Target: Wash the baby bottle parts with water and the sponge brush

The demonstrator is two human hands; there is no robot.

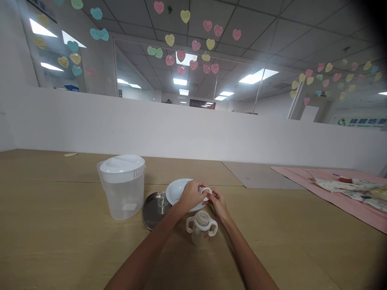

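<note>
Between the fingers of both hands is a small white bottle collar ring, held up over the right side of a white bowl. My left hand pinches the ring from the left, its fingers closed. From the other side my right hand grips it with bent fingertips. A bit of something green shows under my right hand, mostly hidden. Nearer to me, below the hands, a clear baby bottle with two white handles stands upright, its top uncovered. Neither hand touches the bottle.
Left of the bowl lies a metal tray with a small clear cup-like piece on it. A translucent pitcher with a white lid stands further left. A pink cloth with fabric pieces covers the table's right side. A white wall closes the back.
</note>
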